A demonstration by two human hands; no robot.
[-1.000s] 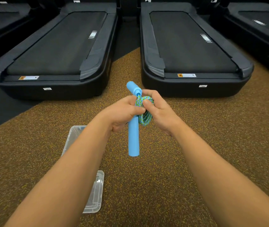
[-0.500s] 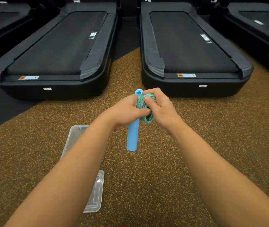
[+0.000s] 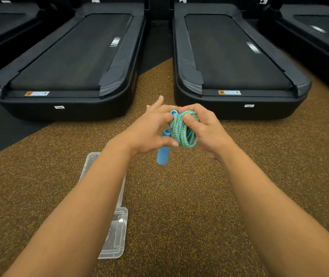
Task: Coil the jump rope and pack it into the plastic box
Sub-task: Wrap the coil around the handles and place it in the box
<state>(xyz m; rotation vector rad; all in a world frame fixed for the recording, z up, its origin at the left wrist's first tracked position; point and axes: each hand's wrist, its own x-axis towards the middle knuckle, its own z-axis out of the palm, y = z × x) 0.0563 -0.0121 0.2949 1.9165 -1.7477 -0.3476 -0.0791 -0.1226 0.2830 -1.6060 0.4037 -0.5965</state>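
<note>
The jump rope point(image 3: 182, 130) is a blue-green braided cord wound into a tight coil, with light blue handles point(image 3: 163, 152) hanging below and one handle end showing at the top. My right hand point(image 3: 203, 130) grips the coil from the right, thumb pressed on top. My left hand point(image 3: 149, 132) touches the coil from the left with the thumb on its lower edge and the fingers partly spread. The clear plastic box point(image 3: 88, 162) lies on the floor lower left, mostly hidden under my left forearm.
A clear lid point(image 3: 115, 236) lies on the speckled brown rubber floor point(image 3: 179, 206) near the box. Two black treadmills point(image 3: 69, 62) point(image 3: 233, 60) stand side by side just beyond my hands, with more at both edges.
The long handle has swung down and shortened in view. My left hand has loosened from a closed grip to spread fingers. The coil now shows more fully between both hands.
</note>
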